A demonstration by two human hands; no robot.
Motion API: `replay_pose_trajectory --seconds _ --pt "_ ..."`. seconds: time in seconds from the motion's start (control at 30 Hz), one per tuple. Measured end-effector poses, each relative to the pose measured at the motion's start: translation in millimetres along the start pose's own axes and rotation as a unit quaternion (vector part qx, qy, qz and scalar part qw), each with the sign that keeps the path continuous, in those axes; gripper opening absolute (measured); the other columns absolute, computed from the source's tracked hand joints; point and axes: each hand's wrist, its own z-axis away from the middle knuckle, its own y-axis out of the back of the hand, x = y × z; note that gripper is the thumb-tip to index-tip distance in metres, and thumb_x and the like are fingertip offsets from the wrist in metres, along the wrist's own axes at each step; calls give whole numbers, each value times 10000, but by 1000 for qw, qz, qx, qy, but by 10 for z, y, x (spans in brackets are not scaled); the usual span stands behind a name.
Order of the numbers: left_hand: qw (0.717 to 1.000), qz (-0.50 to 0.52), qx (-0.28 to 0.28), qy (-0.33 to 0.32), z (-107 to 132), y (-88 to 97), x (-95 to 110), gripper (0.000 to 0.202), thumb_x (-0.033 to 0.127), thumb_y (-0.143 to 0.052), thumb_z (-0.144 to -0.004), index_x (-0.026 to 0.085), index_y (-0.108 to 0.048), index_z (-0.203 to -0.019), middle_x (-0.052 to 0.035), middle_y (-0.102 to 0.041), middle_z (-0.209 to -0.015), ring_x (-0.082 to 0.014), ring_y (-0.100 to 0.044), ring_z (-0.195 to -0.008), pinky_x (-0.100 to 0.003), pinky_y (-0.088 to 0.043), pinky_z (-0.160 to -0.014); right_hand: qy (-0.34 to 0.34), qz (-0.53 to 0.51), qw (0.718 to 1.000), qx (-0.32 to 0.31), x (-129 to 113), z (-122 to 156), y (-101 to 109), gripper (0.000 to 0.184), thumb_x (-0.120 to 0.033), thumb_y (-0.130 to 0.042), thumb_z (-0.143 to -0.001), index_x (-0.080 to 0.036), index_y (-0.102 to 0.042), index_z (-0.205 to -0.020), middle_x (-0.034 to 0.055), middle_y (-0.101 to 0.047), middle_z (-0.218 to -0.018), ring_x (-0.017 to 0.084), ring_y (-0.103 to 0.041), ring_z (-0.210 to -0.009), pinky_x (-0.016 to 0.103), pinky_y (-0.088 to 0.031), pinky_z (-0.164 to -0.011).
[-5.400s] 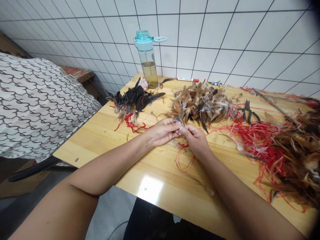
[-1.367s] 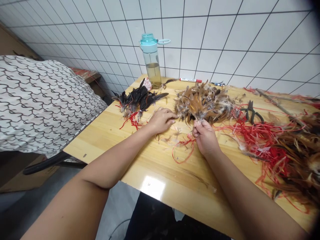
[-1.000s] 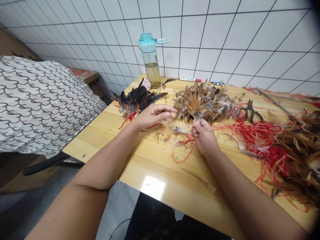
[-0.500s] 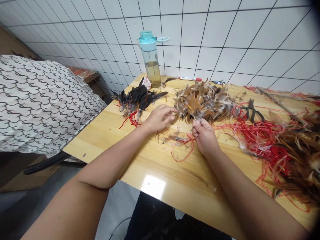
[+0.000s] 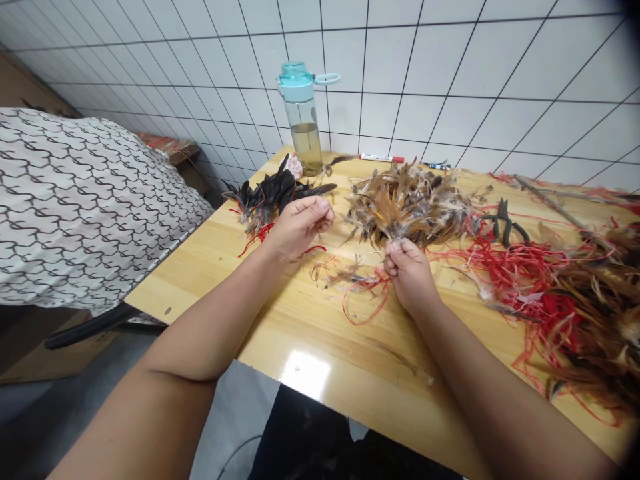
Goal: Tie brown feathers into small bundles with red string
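My right hand [image 5: 411, 272] is closed in a pinch round the base of a fan of brown feathers [image 5: 393, 212], with the tips pointing away from me. A red string loop [image 5: 365, 313] lies on the table just left of that hand. My left hand [image 5: 301, 227] is off to the left, its fingers curled together; what they hold, if anything, is hidden. Behind it sits a bunch of black feathers [image 5: 273, 193] with red strings at its base, partly covered by the hand. A larger pile of brown and grey feathers [image 5: 435, 200] lies just beyond the fan.
A water bottle [image 5: 305, 127] stands at the back by the tiled wall, near a red and white marker [image 5: 381, 158]. To the right are pliers [image 5: 504, 223], tangled red string [image 5: 520, 267] and more brown feathers [image 5: 600, 320]. A patterned cloth [image 5: 90, 207] hangs beyond the table's left edge.
My left hand has moved left, away from the brown feathers, and its fingers have curled in. My right hand stays in place with the feather fan.
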Motion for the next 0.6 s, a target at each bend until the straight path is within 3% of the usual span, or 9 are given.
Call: replay_pose_trajectory --seconds 0.1,0.17,0.23,0.33,0.4,0.47,0.6 --pt "999 -42 -30 6 5 17 37 435 539 -620 -777 148 -525 -611 5 -471 -585 -74 -398 -524 -230 -329 -527 6 5 1000 -1 6 2 -2 274 -418 -663 -738 -204 -506 -667 -65 -377 -530 66 -297 -465 211 -220 -432" --pt "981 -181 -66 20 5 35 19 427 522 -566 -819 146 -533 -620 -2 -475 -599 -90 -412 -555 -240 -352 -564 7 10 1000 -1 5 4 -5 274 -415 -661 -739 -203 -504 -665 -65 -376 -534 65 -297 -466 213 -222 -431" --pt "930 -363 -61 -4 -4 60 -35 329 431 -569 -831 145 -583 -669 -26 -526 -689 -129 -478 -669 -272 -395 -659 6 18 1000 1 2 7 -9 269 -412 -657 -737 -203 -502 -666 -65 -377 -540 65 -297 -468 217 -222 -432" --pt "830 -548 33 -99 -28 111 -132 121 258 -590 -802 163 -657 -834 -72 -566 -931 -202 -513 -927 -346 -407 -834 5 33 999 4 -1 12 -12 263 -415 -650 -730 -205 -502 -671 -63 -384 -547 70 -310 -477 222 -230 -441" --pt "789 -591 81 -148 -40 146 -166 165 214 -577 -804 177 -663 -939 -89 -551 -1013 -222 -493 -1003 -377 -395 -886 3 37 999 4 1 15 -10 259 -418 -643 -723 -205 -504 -674 -64 -386 -550 69 -309 -479 225 -232 -450" --pt "768 -609 87 -179 -42 165 -170 187 213 -572 -814 189 -665 -975 -90 -547 -1006 -227 -484 -995 -397 -393 -892 1 37 999 5 5 17 -7 257 -419 -638 -716 -203 -506 -674 -66 -385 -548 67 -305 -479 226 -229 -459" --pt "753 -620 18 -220 -35 141 -202 224 208 -569 -823 243 -680 -1015 -76 -563 -1057 -230 -449 -1005 -404 -397 -893 2 48 999 6 2 20 -9 253 -420 -627 -716 -204 -502 -673 -67 -379 -543 68 -304 -479 231 -226 -467"
